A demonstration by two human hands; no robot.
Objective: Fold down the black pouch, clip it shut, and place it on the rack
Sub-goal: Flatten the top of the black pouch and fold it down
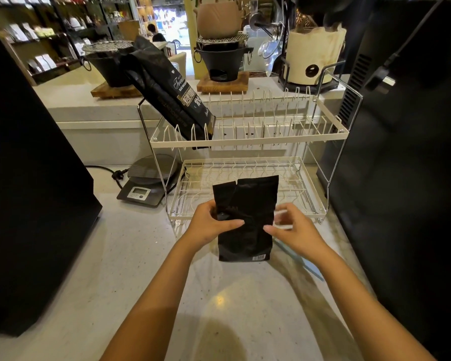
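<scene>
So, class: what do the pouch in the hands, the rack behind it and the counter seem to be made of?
Black pouch: likely matte foil or plastic laminate; it creases sharply with dull sheen.
Rack: thin metal wire, cream coated, on bare shiny side rods.
Counter: polished speckled stone or composite, glossy from the lamp reflection.

Warm, moderately bright indoor light falls from above, leaving a yellowish glare spot on the pale counter (219, 299) and a soft shadow near the bottom edge. The doorway (171, 24) behind is overexposed. Wide-angle distortion bends the edges; the right hand (294, 231) shows motion blur.
</scene>
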